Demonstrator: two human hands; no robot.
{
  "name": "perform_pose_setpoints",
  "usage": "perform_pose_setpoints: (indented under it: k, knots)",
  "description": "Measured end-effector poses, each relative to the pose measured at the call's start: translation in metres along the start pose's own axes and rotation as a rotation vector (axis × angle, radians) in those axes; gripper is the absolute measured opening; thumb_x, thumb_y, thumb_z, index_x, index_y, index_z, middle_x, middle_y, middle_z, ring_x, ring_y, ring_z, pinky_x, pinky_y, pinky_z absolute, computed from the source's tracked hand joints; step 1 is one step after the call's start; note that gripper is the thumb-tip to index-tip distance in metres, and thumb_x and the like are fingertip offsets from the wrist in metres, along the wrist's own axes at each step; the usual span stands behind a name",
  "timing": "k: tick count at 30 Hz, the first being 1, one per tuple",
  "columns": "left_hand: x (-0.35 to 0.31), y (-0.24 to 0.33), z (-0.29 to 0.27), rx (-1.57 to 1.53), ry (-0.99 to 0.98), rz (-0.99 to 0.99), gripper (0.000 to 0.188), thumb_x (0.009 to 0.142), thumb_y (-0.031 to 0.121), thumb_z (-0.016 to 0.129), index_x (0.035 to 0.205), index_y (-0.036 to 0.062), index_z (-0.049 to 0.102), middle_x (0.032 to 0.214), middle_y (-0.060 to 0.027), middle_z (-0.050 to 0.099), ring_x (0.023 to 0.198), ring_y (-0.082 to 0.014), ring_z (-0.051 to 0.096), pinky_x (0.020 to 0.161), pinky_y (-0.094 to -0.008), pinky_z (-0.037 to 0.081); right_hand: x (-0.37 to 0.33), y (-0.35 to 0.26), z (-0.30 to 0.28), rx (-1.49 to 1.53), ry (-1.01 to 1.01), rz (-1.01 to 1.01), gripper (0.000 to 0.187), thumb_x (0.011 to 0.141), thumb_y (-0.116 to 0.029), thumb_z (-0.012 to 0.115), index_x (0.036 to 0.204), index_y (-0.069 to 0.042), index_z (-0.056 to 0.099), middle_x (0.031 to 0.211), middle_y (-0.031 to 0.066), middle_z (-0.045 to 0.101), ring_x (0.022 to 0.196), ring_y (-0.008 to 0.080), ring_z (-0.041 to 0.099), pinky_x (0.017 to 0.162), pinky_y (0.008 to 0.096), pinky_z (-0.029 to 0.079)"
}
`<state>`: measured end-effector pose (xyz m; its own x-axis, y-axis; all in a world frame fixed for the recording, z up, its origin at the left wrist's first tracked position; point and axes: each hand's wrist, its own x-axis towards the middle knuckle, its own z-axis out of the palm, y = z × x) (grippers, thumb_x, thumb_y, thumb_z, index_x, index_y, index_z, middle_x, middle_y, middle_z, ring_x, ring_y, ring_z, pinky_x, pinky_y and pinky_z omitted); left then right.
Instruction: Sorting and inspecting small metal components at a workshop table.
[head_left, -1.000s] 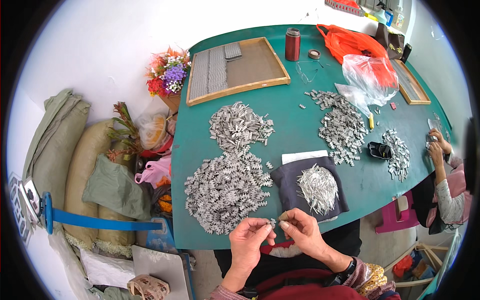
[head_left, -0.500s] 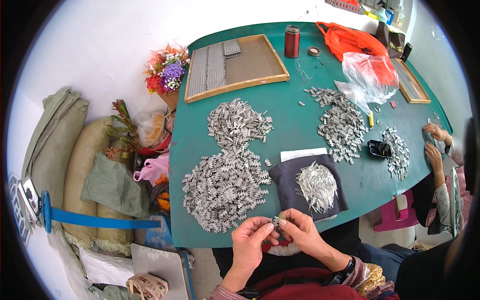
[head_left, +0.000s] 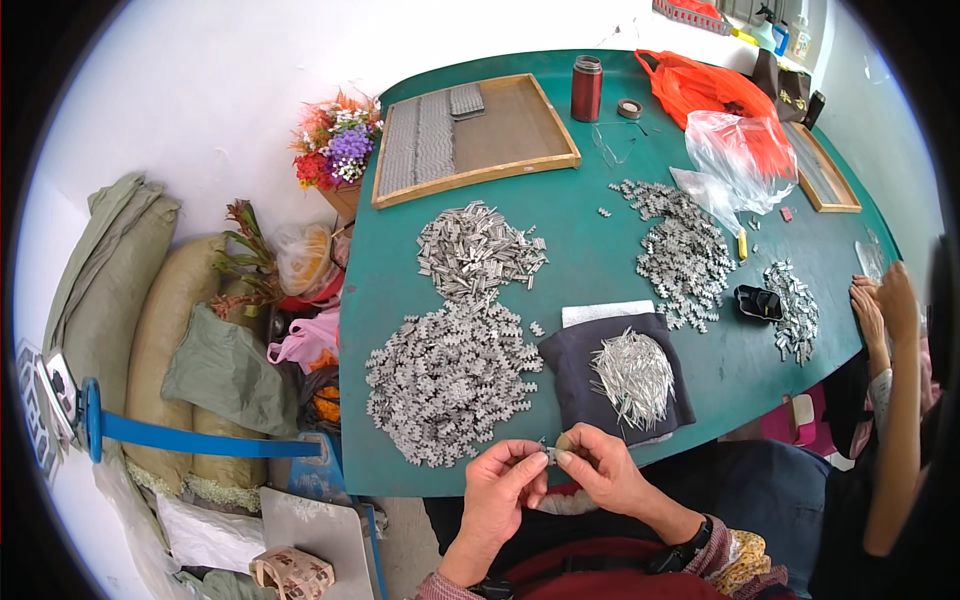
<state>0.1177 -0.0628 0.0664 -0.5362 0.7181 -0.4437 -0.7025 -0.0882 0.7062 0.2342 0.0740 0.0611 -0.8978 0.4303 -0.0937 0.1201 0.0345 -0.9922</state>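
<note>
Close to the table's front edge, my left hand (head_left: 503,488) and my right hand (head_left: 606,472) meet, each pinching with thumb and forefinger. Between the fingertips sits a small grey metal piece (head_left: 549,453), mostly covered, so its full shape does not show. Beyond my right hand, a bundle of thin silvery pins (head_left: 635,375) lies on a folded dark cloth (head_left: 576,372). Left of the cloth spreads a heap of grey zigzag metal pieces (head_left: 445,385). Just behind that heap, touching it, is a smaller pile of short straight metal pieces (head_left: 475,250).
A wooden-framed tray (head_left: 515,135) partly lined with metal rows lies at the back left of the green table (head_left: 590,260). Behind stand a red flask (head_left: 587,90) and plastic bags (head_left: 740,160). Another zigzag pile (head_left: 685,255) lies right. A co-worker's hands (head_left: 872,305) rest at the right edge.
My two hands stay together in nearly the same place, with the piece slightly shifted between the fingertips. At the right, the co-worker's arm has swung up and inward across the edge of view.
</note>
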Motion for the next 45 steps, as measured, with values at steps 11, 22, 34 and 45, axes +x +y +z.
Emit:
perform_pose_setpoints:
  k: [11, 22, 34, 45]
  knots:
    - [-0.007, 0.002, -0.008, 0.142, -0.079, 0.014, 0.012, 0.089, 0.000, 0.068, 0.100, -0.0052, 0.065, 0.074, -0.0094, 0.065, 0.059, -0.0139, 0.062, 0.045, -0.0236, 0.046, -0.001, -0.001, -0.001, -0.174, -0.020, -0.208, 0.012, 0.091, -0.007, 0.065, 0.098, 0.001, 0.059, 0.083, 0.0108, 0.056, 0.068, 0.0198, 0.058, 0.060, 0.0327, 0.047]
    - [-0.008, 0.000, -0.006, 0.134, -0.110, 0.034, 0.008, 0.084, -0.008, 0.071, 0.092, -0.0089, 0.068, 0.084, -0.0130, 0.065, 0.063, -0.0174, 0.066, 0.045, -0.0259, 0.053, -0.010, -0.003, -0.004, -0.256, -0.011, -0.360, 0.010, 0.088, -0.002, 0.065, 0.095, 0.000, 0.057, 0.081, 0.0119, 0.057, 0.065, 0.0256, 0.056, 0.056, 0.0353, 0.045]
    - [-0.010, -0.004, 0.000, 0.238, -0.106, 0.184, 0.011, 0.082, -0.012, 0.070, 0.092, -0.0088, 0.070, 0.091, -0.0159, 0.066, 0.066, -0.0202, 0.067, 0.051, -0.0265, 0.057, -0.010, -0.002, -0.004, -0.404, 0.065, -0.540, 0.016, 0.083, 0.003, 0.067, 0.096, -0.001, 0.059, 0.083, 0.0129, 0.060, 0.067, 0.0289, 0.061, 0.056, 0.0360, 0.050]
    - [0.005, -0.017, -0.008, 0.288, -0.072, 0.140, 0.010, 0.086, -0.008, 0.068, 0.096, -0.0077, 0.069, 0.090, -0.0131, 0.069, 0.078, -0.0216, 0.071, 0.065, -0.0295, 0.061, 0.022, -0.015, -0.047, -0.779, 0.321, -0.441, 0.010, 0.082, -0.004, 0.070, 0.091, -0.002, 0.066, 0.082, 0.0108, 0.061, 0.072, 0.0307, 0.064, 0.060, 0.0390, 0.052]
